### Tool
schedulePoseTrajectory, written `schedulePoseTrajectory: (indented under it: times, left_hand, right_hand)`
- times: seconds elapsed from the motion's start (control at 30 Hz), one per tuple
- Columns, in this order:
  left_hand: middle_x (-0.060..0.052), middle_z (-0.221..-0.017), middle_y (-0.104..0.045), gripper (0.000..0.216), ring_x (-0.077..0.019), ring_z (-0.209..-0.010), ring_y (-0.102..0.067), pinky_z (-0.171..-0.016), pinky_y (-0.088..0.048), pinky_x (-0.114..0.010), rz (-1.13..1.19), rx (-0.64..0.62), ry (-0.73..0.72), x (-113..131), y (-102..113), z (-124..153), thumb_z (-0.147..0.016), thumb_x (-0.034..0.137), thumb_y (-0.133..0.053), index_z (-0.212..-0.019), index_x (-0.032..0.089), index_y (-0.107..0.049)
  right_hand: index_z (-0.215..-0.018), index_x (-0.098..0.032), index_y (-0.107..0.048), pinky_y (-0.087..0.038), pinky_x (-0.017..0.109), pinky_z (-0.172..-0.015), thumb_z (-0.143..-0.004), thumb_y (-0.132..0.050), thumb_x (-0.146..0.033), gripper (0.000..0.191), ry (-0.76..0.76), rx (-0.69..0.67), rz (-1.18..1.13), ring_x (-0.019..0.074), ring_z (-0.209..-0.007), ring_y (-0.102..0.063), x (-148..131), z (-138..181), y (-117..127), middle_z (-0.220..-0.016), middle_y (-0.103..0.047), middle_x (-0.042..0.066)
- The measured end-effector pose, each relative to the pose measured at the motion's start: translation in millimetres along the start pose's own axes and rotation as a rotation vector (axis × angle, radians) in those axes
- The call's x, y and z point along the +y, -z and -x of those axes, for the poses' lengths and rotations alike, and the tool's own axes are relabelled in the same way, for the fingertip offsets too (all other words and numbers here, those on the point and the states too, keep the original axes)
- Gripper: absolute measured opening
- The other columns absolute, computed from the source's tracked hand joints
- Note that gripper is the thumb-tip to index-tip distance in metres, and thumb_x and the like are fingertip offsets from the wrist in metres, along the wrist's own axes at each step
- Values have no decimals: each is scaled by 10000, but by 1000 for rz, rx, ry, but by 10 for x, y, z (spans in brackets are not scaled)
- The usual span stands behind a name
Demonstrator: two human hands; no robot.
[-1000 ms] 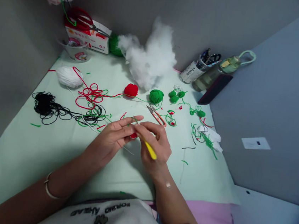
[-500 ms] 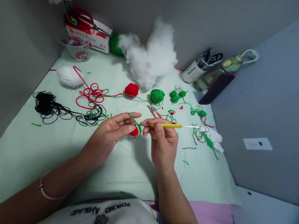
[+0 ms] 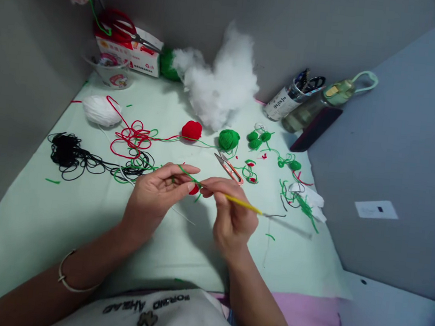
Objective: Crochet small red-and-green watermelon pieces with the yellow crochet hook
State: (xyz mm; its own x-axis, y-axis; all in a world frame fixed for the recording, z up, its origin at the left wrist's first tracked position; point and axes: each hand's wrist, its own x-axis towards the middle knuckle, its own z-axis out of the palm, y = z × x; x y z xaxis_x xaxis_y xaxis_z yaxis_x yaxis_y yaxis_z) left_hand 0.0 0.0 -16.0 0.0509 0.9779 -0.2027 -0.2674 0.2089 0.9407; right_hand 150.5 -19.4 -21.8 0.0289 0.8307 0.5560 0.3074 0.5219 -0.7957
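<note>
Between the thumb and fingers of my left hand [image 3: 155, 190] is pinched a small red and green crochet piece [image 3: 194, 189], partly hidden by the fingertips. Green yarn [image 3: 187, 173] runs over my left index finger toward the piece. My right hand [image 3: 235, 214] is closed round a crochet hook [image 3: 242, 203] with a yellow handle; its far end points right and is blurred. The hook's working tip is hidden behind my right fingers, which meet the piece and the green yarn. Orange-handled thread snips [image 3: 229, 169] lie just beyond my right hand.
Red [image 3: 192, 131] and green yarn balls [image 3: 228, 140] lie beyond my hands, before white stuffing [image 3: 222, 80]. Tangled black yarn [image 3: 65, 150] and a white yarn ball [image 3: 101, 110] are left. A pen cup [image 3: 284, 102], a bottle [image 3: 304, 110] and yarn scraps [image 3: 306, 206] are right.
My right hand has turned, so the hook's far end has swung down toward me. My right fingers now cover part of the crochet piece, and the snips show more fully.
</note>
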Motion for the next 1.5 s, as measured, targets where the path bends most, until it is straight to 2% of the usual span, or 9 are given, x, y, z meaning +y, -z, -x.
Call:
schedulePoseTrajectory:
  times: [0.13, 0.27, 0.47, 0.7, 0.9, 1.0, 1.13, 1.37, 1.5]
  left_hand:
    - [4, -856, -658, 178, -133, -793, -626, -797, -521, -247, -157, 101, -195, 13, -39, 33, -773, 157, -765, -921, 248, -804]
    - [-2, -858, -657, 273, -160, -841, -625, -888, -508, -272, -268, 163, -316, -6, -59, 64, -758, 112, -763, -968, 277, -819]
    - [1, -880, -658, 332, -123, -782, -612, -798, -520, -241, -29, 75, -119, -5, -34, 22, -791, 175, -765, -1114, 247, -778]
    - [-8, -884, -666, 316, -138, -833, -617, -845, -509, -254, -33, 58, -120, -11, 4, -8, -760, 195, -799, -1074, 229, -786]
    - [17, -824, -618, 431, -114, -767, -600, -787, -503, -233, 136, 14, 20, -6, -50, -26, -786, 221, -780, -1211, 213, -714]
    - [15, -810, -624, 498, -114, -765, -599, -795, -495, -238, 241, -76, 155, 19, -22, -80, -778, 218, -784, -1263, 184, -679]
    - [27, -807, -628, 490, -103, -780, -587, -802, -473, -212, 177, -37, 62, 1, 26, -102, -761, 198, -804, -1237, 199, -690]
    - [28, -804, -610, 479, -112, -754, -585, -768, -483, -227, 160, -39, 54, -34, -12, -61, -783, 229, -789, -1249, 197, -679]
    - [27, -810, -611, 448, -102, -781, -586, -794, -487, -205, 77, -13, -38, -13, 5, -59, -783, 215, -791, -1221, 229, -697]
  right_hand:
    - [-1174, -247, -664, -616, 345, -789, -961, -549, -106, 280, 251, -36, 270, 207, -988, -717, 13, 98, -52, -1074, -746, 91]
    - [-1259, -280, -641, -623, 336, -799, -941, -571, -93, 376, 282, -24, 340, 209, -1005, -716, 41, 163, -78, -1136, -738, 93]
    - [-1205, -273, -682, -627, 346, -788, -928, -595, -78, 349, 297, -6, 297, 203, -1007, -718, 48, 137, -73, -1145, -743, 93]
    - [-996, -237, -724, -620, 331, -634, -990, -541, -180, 192, -18, 81, -90, 167, -708, -725, 60, -37, -70, -908, -768, 46]
    - [-1229, -337, -705, -635, 355, -802, -909, -649, -97, 404, 256, 38, 287, 211, -998, -733, 80, 165, -94, -1151, -748, 58]
    - [-1180, -321, -724, -634, 354, -779, -938, -621, -132, 323, 185, 58, 184, 198, -947, -732, 84, 105, -80, -1090, -753, 55]
    - [-1017, -247, -743, -619, 323, -659, -968, -584, -157, 190, -58, 67, -98, 161, -751, -712, 90, -55, -57, -902, -748, 38]
    - [-1236, -295, -702, -624, 343, -795, -904, -647, -74, 403, 267, 20, 277, 200, -995, -718, 83, 131, -72, -1143, -743, 76]
    - [-1120, -259, -746, -614, 323, -760, -906, -637, -63, 310, 103, 46, 40, 175, -902, -717, 107, 53, -64, -1007, -745, 60]
